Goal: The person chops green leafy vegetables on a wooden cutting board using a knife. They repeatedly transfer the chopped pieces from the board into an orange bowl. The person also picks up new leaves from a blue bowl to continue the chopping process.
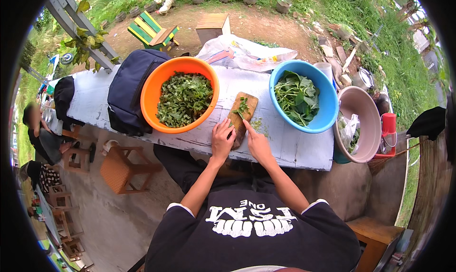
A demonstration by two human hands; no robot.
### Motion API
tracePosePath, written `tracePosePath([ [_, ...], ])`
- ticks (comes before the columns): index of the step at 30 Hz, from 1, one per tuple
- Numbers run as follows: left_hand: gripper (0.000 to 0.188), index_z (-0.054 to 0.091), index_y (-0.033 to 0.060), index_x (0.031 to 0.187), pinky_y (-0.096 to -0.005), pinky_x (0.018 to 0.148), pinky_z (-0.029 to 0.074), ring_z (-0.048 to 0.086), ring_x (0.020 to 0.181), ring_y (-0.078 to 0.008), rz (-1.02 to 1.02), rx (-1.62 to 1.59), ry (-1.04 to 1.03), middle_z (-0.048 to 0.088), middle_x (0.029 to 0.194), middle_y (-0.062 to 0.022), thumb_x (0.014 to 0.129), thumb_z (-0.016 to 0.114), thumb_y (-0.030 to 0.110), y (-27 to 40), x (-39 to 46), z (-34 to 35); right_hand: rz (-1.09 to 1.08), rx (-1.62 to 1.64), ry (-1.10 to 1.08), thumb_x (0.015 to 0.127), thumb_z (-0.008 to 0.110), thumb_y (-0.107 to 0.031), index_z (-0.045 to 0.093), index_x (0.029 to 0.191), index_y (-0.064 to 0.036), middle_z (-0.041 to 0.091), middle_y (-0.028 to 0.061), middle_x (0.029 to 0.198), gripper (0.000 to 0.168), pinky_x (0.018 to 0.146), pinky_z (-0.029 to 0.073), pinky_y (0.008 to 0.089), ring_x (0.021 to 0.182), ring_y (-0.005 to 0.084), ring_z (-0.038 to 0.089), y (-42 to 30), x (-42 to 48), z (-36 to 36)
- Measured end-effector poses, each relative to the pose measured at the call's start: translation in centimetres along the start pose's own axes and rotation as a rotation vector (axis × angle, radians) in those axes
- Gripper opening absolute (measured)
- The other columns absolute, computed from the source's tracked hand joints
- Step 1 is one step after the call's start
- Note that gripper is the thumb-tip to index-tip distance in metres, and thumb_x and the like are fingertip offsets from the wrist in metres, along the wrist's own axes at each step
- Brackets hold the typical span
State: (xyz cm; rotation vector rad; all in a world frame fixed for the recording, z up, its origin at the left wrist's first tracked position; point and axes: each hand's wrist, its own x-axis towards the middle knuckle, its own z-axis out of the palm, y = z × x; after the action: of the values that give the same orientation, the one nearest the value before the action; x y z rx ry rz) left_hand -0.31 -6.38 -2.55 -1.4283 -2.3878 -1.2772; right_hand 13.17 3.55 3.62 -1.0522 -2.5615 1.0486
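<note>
A narrow wooden cutting board [250,102] lies before me on the table, with chopped green leaves [243,105] on its far half. My left hand [223,138] rests over the board's left side, fingers bent and pressing on a bit of greens mostly hidden beneath them. My right hand [259,145] is at the board's right edge, index finger stretched along what looks like a knife [241,115]; its handle is hidden in the palm. To the left stands an orange basin [149,110] of shredded leaves [185,99]. A blue basin [327,111] to the right holds whole leafy stems [297,97].
A dark backpack [130,83] sits left of the orange basin on the white table [89,101]. Behind lies a plastic sack [245,53]. At the right edge stands a mauve bucket [367,126] with a plastic bag [351,133]. A woven stool [119,170] and a seated person [44,136] are at left.
</note>
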Motion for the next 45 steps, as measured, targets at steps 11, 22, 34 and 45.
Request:
tracePosePath([
  [11,0.026,0.072,-0.0025,0.114,-0.0432,0.112,0.038,0.056,0.133,-0.0293,-0.101,-0.133,0.008,0.067,0.131,-0.0185,0.093,0.065,0.009,0.2,1.1,0.3,-0.022,0.021,-0.069,0.101,0.048,-0.016,0.046,0.152,-0.027,0.067,0.0294,0.080,0.053,0.074,0.052,0.0554,0.074,0.0476,0.066,-2.0,0.1,0.6],
  [22,0.024,0.073,0.0006,0.112,-0.0432,0.112,0.039,0.054,0.135,-0.0307,-0.119,-0.097,0.099,0.067,0.132,-0.0169,0.091,0.068,0.010,-0.2,0.8,0.5,-0.071,0.010,-0.060,0.100,0.049,-0.018,0.046,0.152,-0.030,0.066,0.0301,0.078,0.054,0.072,0.052,0.0577,0.073,0.0478,0.066,-1.5,1.5,0.8],
  [34,0.023,0.072,0.0044,0.110,-0.0443,0.111,0.036,0.049,0.135,-0.0306,-0.047,0.080,0.066,0.061,0.139,-0.0113,0.090,0.069,0.015,0.3,0.7,0.1,0.061,-0.064,-0.032,0.101,0.048,-0.021,0.043,0.153,-0.036,0.068,0.0270,0.082,0.054,0.074,0.053,0.0574,0.077,0.0473,0.067,-0.3,0.9,-1.7],
  [45,0.030,0.071,0.0070,0.114,-0.0443,0.103,0.035,0.052,0.116,-0.0262,-0.005,0.131,0.017,0.065,0.126,-0.0032,0.085,0.070,0.013,0.3,0.3,0.2,0.009,-0.055,-0.111,0.102,0.047,-0.022,0.045,0.152,-0.031,0.069,0.0277,0.083,0.051,0.072,0.052,0.0573,0.076,0.0471,0.067,-2.5,0.9,0.5],
])
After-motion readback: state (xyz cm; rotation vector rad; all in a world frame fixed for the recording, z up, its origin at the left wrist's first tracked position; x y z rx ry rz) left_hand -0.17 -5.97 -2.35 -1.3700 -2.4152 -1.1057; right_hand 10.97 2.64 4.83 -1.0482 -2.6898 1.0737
